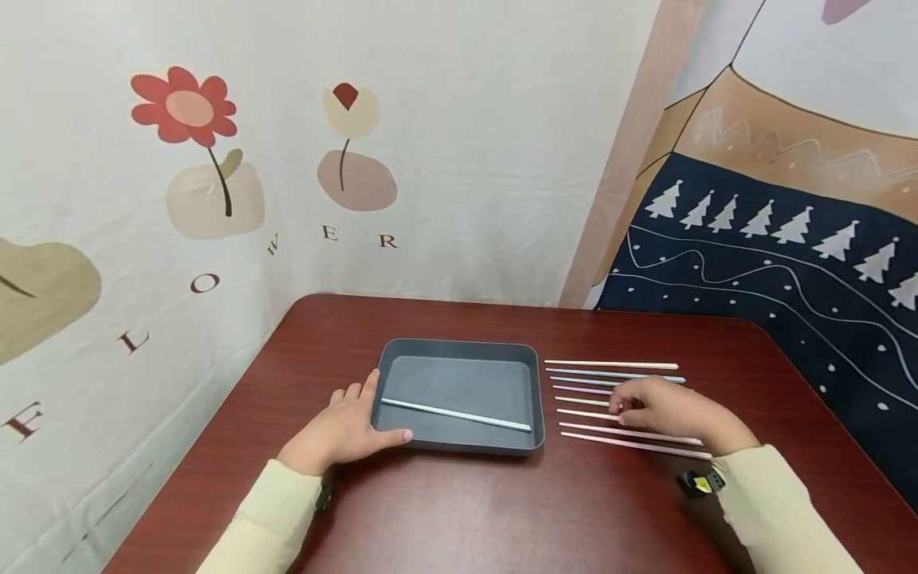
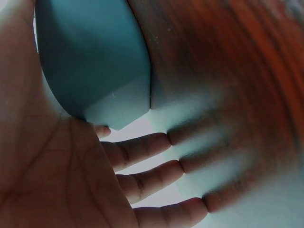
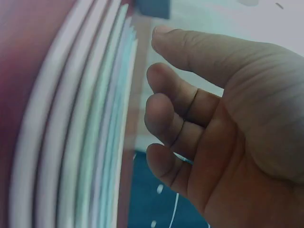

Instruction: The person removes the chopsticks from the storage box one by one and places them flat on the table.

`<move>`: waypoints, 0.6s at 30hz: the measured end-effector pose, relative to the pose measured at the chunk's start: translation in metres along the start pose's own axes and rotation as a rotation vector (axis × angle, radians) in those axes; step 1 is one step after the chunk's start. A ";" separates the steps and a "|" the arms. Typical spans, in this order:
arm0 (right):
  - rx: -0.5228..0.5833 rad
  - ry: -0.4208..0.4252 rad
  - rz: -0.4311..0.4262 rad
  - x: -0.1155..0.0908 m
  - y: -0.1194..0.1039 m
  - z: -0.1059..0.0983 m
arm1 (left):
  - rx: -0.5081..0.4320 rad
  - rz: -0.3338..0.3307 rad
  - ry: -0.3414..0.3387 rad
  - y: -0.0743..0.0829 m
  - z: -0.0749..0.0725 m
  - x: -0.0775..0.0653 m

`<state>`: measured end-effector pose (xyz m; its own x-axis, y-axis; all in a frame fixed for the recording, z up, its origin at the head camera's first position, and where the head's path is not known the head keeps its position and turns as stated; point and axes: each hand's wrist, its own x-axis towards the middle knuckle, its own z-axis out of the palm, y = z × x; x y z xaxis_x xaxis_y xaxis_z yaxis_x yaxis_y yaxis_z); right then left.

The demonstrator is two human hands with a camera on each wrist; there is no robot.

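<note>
A grey rectangular tray (image 1: pixel 466 375) lies on the table with one pale mint chopstick (image 1: pixel 457 414) slanting across its floor. My left hand (image 1: pixel 340 430) rests at the tray's left side, thumb by the near rim. In the left wrist view its fingers stretch past the tray wall (image 2: pixel 95 47), fingertips on the tabletop. To the right of the tray, several pastel chopsticks (image 1: pixel 631 444) lie side by side in a row. Over their right part hovers my right hand (image 1: pixel 667 410), fingers loosely bent. The right wrist view shows a gap between thumb and fingers, with nothing held, beside the chopsticks (image 3: pixel 23 142).
The reddish-brown table (image 1: pixel 459 502) has rounded far corners. Behind it hangs a white cloth (image 1: pixel 459 159) printed with flowers and letters. At the right is a dark blue cloth (image 1: pixel 717 271) with white trees. Each wrist wears a small black device (image 1: pixel 699 483).
</note>
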<state>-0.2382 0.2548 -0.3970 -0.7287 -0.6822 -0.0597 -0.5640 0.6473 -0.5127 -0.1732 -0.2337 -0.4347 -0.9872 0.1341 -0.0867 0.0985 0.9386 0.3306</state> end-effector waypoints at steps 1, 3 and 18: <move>-0.002 0.004 0.000 0.006 -0.003 -0.001 | -0.001 0.001 0.001 0.000 0.000 0.000; -0.003 0.009 -0.018 0.020 -0.009 -0.001 | -0.001 -0.001 0.000 0.000 0.000 0.000; 0.090 -0.063 -0.151 0.127 -0.069 0.024 | 0.002 -0.019 -0.002 0.002 -0.002 -0.002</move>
<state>-0.2823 0.1156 -0.3898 -0.6108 -0.7913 -0.0286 -0.6260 0.5047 -0.5945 -0.1710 -0.2331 -0.4321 -0.9886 0.1173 -0.0946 0.0804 0.9416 0.3271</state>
